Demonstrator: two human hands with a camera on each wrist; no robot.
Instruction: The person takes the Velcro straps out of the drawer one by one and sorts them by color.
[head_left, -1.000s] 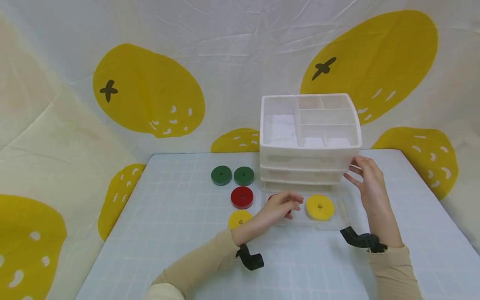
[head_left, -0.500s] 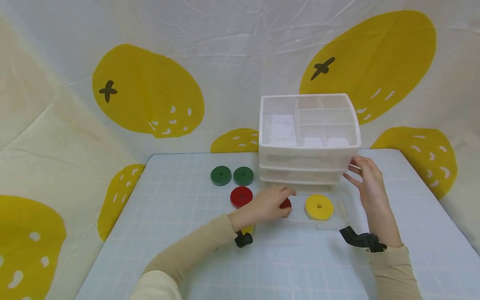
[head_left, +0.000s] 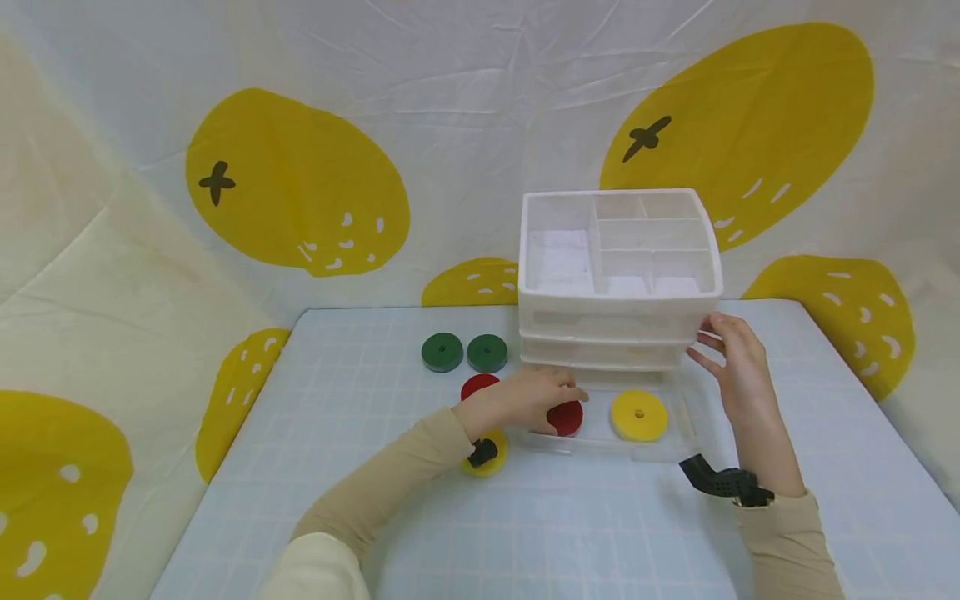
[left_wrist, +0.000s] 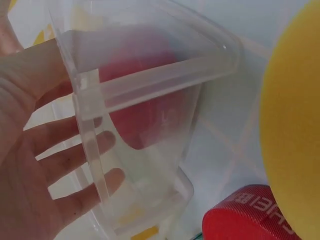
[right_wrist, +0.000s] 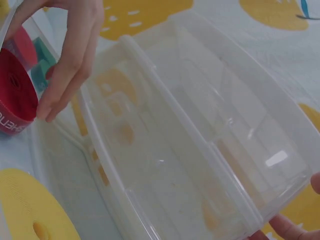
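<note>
In the head view my left hand [head_left: 531, 402] reaches over a red tape roll [head_left: 566, 419] inside the pulled-out clear bottom drawer [head_left: 600, 446], its thumb at the near edge and its fingers at the far edge. The left wrist view shows that roll [left_wrist: 142, 120] through the drawer wall. A yellow tape roll [head_left: 639, 415] lies beside it in the drawer. My right hand [head_left: 738, 367] rests extended fingertips against the right side of the white drawer organizer [head_left: 618, 321]; fingertips [right_wrist: 285, 227] show at its corner in the right wrist view.
Left of the drawer, two green tape rolls [head_left: 442, 352] lie side by side. Another red roll [head_left: 477, 385] and another yellow roll [head_left: 491, 467] are partly hidden by my left arm. The organizer's divided top tray [head_left: 562, 254] faces up. A printed cloth stands behind the table.
My left hand has moved slightly left and lowered around the red tape roll in the drawer, which has shifted a little. My right hand stays at the organizer's side.
</note>
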